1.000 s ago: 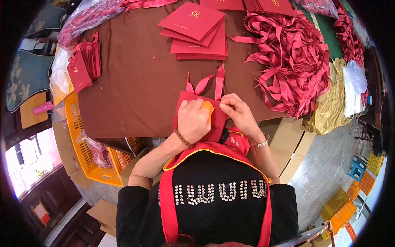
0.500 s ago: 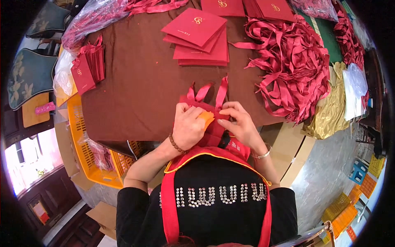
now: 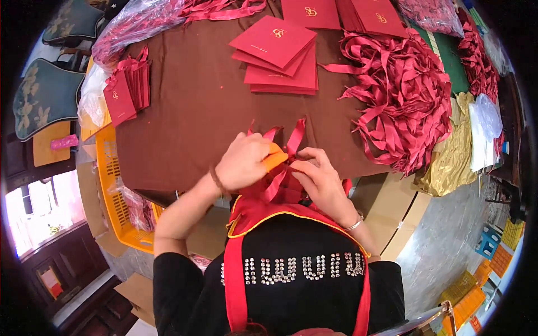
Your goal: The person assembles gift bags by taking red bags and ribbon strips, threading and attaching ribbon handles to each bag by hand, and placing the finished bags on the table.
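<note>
My left hand (image 3: 244, 161) and my right hand (image 3: 318, 176) meet at the near edge of the brown-covered table. Both are closed, pinching a shiny red ribbon (image 3: 296, 137) between them. One ribbon length sticks up past the fingertips, and another hangs below toward my red apron (image 3: 263, 215). An orange covering (image 3: 274, 159) wraps a finger or thumb of the left hand. Whatever the ribbon is fixed to is mostly hidden by my hands and blends with the apron. Beyond them lies a stack of flat red paper bags (image 3: 274, 42).
A big heap of loose red ribbons (image 3: 400, 103) covers the table's right side. Red bags with ribbons (image 3: 128, 92) stand at the left edge. More red bags (image 3: 311, 12) lie at the back. A yellow crate (image 3: 109, 185) and cardboard boxes (image 3: 386, 210) flank the brown tablecloth (image 3: 185, 112).
My left hand has turned and its forearm has swung outward. A ribbon length now hangs below the fingers, and the red panel seen between my hands before is mostly covered.
</note>
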Tool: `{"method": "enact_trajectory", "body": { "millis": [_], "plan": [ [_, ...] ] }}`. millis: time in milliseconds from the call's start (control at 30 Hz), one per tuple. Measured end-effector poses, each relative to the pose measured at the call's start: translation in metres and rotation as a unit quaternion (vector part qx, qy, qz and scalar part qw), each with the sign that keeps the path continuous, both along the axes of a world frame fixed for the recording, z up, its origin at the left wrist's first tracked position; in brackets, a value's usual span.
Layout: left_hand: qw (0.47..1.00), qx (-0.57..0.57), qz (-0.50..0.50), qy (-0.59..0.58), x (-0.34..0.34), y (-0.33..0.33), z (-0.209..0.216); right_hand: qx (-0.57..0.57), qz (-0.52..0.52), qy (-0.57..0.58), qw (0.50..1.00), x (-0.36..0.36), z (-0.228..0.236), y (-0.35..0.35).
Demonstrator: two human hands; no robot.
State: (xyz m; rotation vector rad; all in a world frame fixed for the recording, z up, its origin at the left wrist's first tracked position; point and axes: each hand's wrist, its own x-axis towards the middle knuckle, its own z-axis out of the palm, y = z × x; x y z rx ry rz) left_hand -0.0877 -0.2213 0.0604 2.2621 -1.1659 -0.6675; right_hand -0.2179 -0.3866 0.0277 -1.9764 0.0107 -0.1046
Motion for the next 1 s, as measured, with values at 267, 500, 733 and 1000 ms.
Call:
{"method": "enact_trajectory", "body": {
  "millis": [267,500,733,1000],
  "plan": [
    [0.95,0.21,-0.117,0.198,0.036,-0.032,-0.003,-0.057,-0.007,0.001,0.998,-0.004,-0.006,0.009],
    [0.972,0.166,-0.017,0.167,0.021,-0.027,-0.017,0.045,-0.025,0.008,0.999,-0.003,-0.014,0.005],
    [0.97,0.128,0.044,0.201,0.017,-0.022,-0.024,0.096,0.04,0.104,0.989,0.004,-0.018,-0.002],
    [0.981,0.041,0.068,0.176,0.039,-0.02,-0.018,0.137,0.077,0.077,0.984,-0.002,-0.015,0.003]
  ]
}}
